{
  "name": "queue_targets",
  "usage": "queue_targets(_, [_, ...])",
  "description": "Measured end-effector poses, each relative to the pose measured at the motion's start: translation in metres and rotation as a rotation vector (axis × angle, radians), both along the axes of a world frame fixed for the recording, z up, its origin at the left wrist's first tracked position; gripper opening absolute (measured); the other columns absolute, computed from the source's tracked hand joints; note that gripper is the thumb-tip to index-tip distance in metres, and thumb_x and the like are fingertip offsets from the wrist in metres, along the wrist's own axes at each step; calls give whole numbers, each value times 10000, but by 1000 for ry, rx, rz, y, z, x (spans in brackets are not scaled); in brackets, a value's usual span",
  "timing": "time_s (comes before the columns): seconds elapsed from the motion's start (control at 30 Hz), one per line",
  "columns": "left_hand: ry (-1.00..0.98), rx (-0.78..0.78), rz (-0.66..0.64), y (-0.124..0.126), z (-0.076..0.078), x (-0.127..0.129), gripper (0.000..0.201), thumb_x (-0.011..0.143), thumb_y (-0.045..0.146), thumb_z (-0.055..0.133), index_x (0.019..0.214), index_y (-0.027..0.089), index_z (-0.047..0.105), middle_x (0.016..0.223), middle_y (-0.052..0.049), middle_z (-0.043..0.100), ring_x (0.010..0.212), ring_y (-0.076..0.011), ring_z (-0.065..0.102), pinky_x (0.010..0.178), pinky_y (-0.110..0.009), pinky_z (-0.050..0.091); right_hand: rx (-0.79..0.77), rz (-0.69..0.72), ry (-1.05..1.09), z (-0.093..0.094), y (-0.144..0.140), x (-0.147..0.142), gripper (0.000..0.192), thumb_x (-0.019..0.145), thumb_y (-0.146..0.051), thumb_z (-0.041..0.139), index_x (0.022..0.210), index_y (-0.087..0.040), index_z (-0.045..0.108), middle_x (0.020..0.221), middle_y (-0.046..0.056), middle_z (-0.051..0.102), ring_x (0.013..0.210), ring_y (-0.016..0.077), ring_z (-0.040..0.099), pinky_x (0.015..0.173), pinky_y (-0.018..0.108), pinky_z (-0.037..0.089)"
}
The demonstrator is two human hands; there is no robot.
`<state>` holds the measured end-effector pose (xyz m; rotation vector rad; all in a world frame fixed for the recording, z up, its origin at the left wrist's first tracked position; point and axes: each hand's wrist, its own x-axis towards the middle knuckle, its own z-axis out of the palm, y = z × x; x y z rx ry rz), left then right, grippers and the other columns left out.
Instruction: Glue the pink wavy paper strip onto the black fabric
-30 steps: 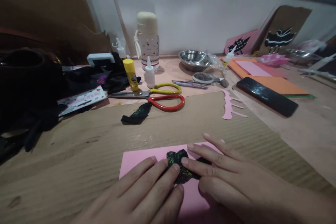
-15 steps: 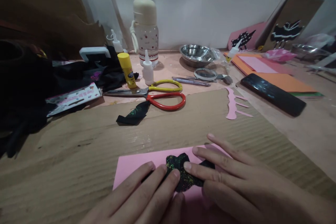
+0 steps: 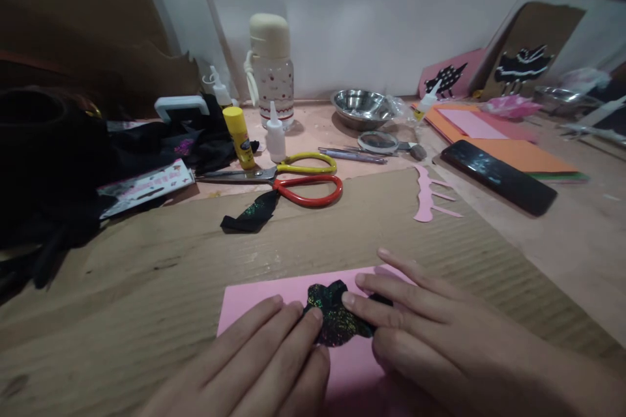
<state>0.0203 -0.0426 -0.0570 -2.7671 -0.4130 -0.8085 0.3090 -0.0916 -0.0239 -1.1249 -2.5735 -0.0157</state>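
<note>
Black glittery fabric (image 3: 337,322): on the pink sheet (image 3: 349,368), between the two hands, inside the sheet's upper edge.
Left hand (image 3: 259,358): fingers stretched side by side, tips pressing the fabric's left edge rather than gripping.
Right hand (image 3: 435,326): fingers spread, one fingertip resting on the fabric, also without a grip.
Sheet edges: upper left corner visible; the lower edge seems lost in shadow.
Cardboard (image 3: 147,287): a wide band separates sheet from scissors (image 3: 268,174).
Far right edge: pink cut-out (image 3: 424,197) just inside, phone (image 3: 496,176) beyond.
</note>
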Motion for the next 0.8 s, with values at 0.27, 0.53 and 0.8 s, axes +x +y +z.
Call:
queue_targets(0.27, [145,33,-64,11,29,9,354,1097,210,359,1200,194,697,1262,-10,743,1223,-175,631,1308,-393,94,91,47,-10,14,6,-6,219,1005,-328,641,834,-200,688,1194,40,801,1165,219,718,1285,474,292])
queue_targets(0.53, [103,83,-8,2,27,-3,349,1069,153,346,1194,162,672,1228,-41,736,1546,-257,299,1315,-419,147,111,16,-52,20,-2,-9,266,1044,-334,584,888,-184,738,1140,70,811,1193,244,711,1304,482,247])
queue_targets(0.8, [57,97,123,-16,19,-12,324,1014,82,357,1136,82,656,1238,-156,675,1552,-348,282,1294,-505,214,86,-7,55,24,0,-7,264,1063,-298,555,982,-178,776,1132,19,817,1204,192,703,1319,369,197])
